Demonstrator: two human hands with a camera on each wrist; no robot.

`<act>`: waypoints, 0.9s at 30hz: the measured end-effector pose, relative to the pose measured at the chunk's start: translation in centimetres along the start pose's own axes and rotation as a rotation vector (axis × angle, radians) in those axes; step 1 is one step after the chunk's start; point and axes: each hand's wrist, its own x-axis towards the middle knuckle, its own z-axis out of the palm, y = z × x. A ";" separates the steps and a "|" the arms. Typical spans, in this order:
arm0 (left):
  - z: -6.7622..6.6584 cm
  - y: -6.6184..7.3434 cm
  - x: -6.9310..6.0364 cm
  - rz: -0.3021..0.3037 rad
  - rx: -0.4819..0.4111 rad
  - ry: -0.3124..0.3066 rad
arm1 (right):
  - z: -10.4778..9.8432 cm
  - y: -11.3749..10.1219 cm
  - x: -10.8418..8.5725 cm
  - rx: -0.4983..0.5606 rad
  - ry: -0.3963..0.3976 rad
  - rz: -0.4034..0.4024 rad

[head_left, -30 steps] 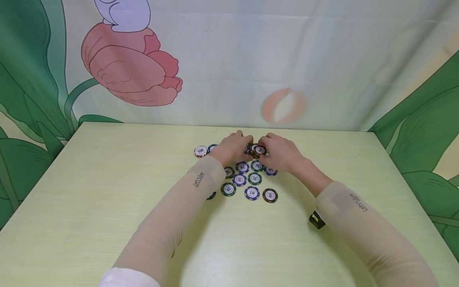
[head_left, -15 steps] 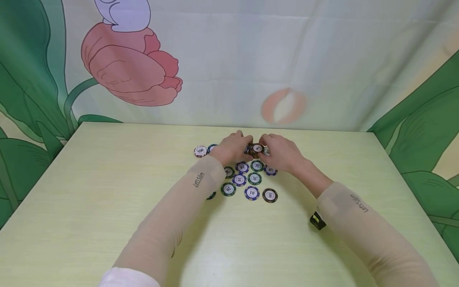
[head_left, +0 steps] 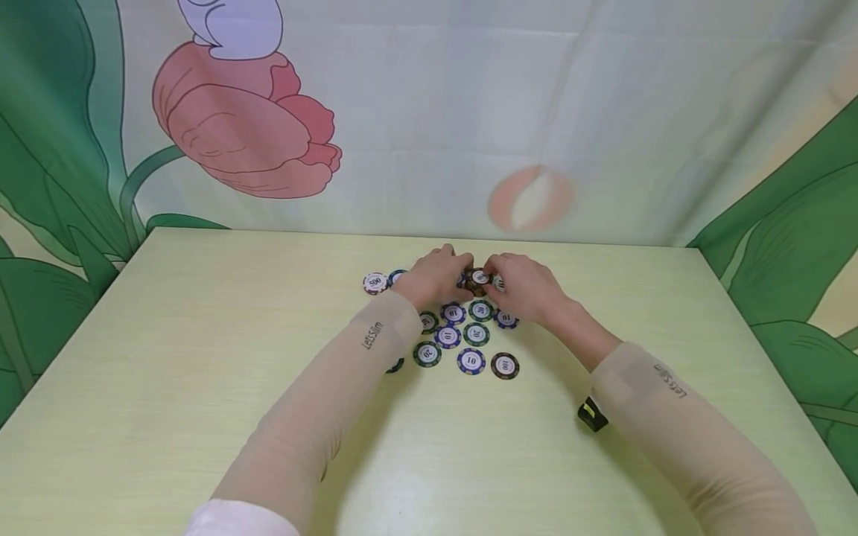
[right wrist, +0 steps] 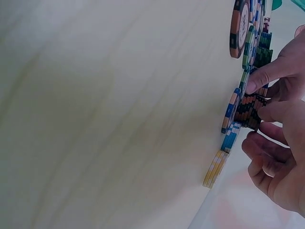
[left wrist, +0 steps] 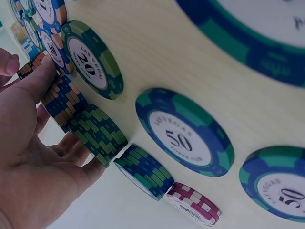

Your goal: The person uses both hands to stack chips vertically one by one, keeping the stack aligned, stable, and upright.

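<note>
Near the back of the table, both hands meet at a stack of black poker chips (head_left: 479, 281). My left hand (head_left: 437, 277) curls round the stacks, its thumb against the front of the dark blue stack (left wrist: 64, 101) and the black one. Its other fingers reach behind the green stack (left wrist: 98, 135). From the right, my right hand (head_left: 526, 285) pinches the black chips between thumb and fingers; the right wrist view shows these black chips (right wrist: 249, 112) by its fingertips. Loose chips lie flat in front, including a green 20 chip (left wrist: 93, 66) and a blue-green 50 chip (left wrist: 185, 132).
A blue-green stack (left wrist: 145, 171) and a short red-white stack (left wrist: 195, 202) continue the row leftward. Light blue chips (right wrist: 230, 137) and yellow chips (right wrist: 215, 169) stand at the right end. A small black object (head_left: 593, 415) sits by the right sleeve. A printed curtain (head_left: 429, 119) hangs behind the table.
A black chip in my right fingers has shifted left and now sits on top of the black stack. My right hand moved slightly; the left hand stayed in place.
</note>
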 end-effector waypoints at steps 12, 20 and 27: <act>-0.1 0.0 0.0 0.006 0.002 0.001 | 0.2 0.0 0.1 -0.002 0.003 0.003; -0.2 0.0 -0.2 0.013 0.000 0.001 | 0.1 -0.1 0.1 0.009 0.006 -0.005; -0.2 0.0 -0.3 0.005 -0.011 -0.006 | -0.4 0.3 -0.7 0.009 -0.011 0.023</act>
